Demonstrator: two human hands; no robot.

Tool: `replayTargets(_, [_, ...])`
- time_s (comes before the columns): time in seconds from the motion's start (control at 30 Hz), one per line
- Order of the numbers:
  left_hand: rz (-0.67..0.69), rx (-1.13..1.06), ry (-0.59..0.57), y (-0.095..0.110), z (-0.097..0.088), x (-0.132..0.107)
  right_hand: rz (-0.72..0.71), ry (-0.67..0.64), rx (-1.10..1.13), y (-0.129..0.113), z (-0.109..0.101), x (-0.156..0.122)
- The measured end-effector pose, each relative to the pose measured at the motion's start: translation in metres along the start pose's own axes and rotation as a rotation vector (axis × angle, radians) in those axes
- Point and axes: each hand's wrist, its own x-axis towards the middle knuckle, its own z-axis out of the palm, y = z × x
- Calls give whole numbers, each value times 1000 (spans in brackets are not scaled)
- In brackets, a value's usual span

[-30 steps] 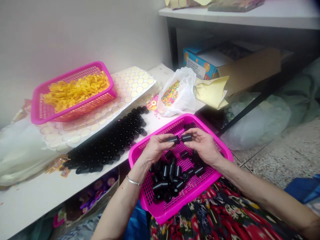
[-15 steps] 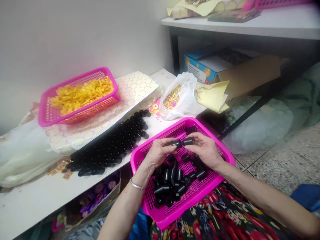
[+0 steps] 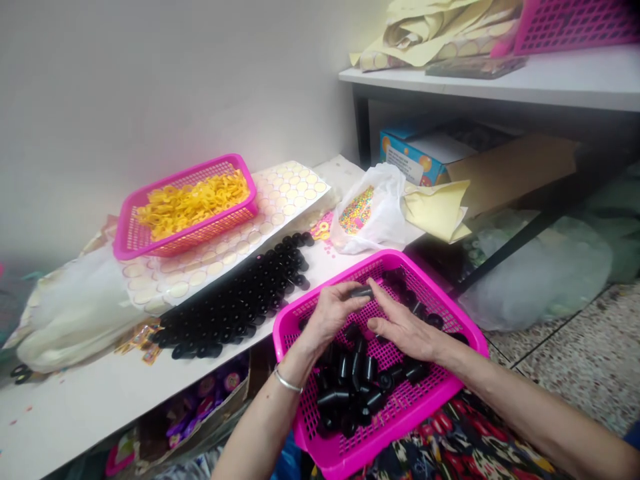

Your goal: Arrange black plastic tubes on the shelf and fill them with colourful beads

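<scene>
My left hand (image 3: 336, 312) pinches a black plastic cylinder (image 3: 361, 292) between thumb and fingertips, above a pink basket (image 3: 330, 460). Beside it is my right hand (image 3: 404, 327), fingers stretched out and thumb apart, its fingertips at the cylinder's right end; I see nothing held in it. Several loose black cylinders (image 3: 369, 368) lie in the basket under both hands. On the white table to the left, many similar black pieces (image 3: 235, 303) stand packed close together in rows.
A pink basket of yellow plastic pieces (image 3: 195, 200) stands on sheets of round stickers (image 3: 295, 183). Right of them is a white bag of small coloured beads (image 3: 375, 210). A raised white shelf (image 3: 480, 83) and a cardboard box (image 3: 520, 167) stand at the right.
The right hand held a second black piece against the left hand's piece; now its fingers are spread and no piece shows in them. The camera view has shifted, so everything appears lower and further right.
</scene>
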Motion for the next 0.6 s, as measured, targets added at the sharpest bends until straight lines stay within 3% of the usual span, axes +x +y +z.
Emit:
replayTargets(0.07, [93,280,75,8,-18,19,38,102,26,-3,-3,1])
replayTargets(0.17, [194,893,263,19,-52,57,55,284,36,-3,-8,-1])
replayTargets(0.33, [114,1547,348,22,-93,105,69,303,17,6,-14,-11])
replayTargets(0.6, [-45,1695,168,23,-111,134,111,256,69,16,-15,-19])
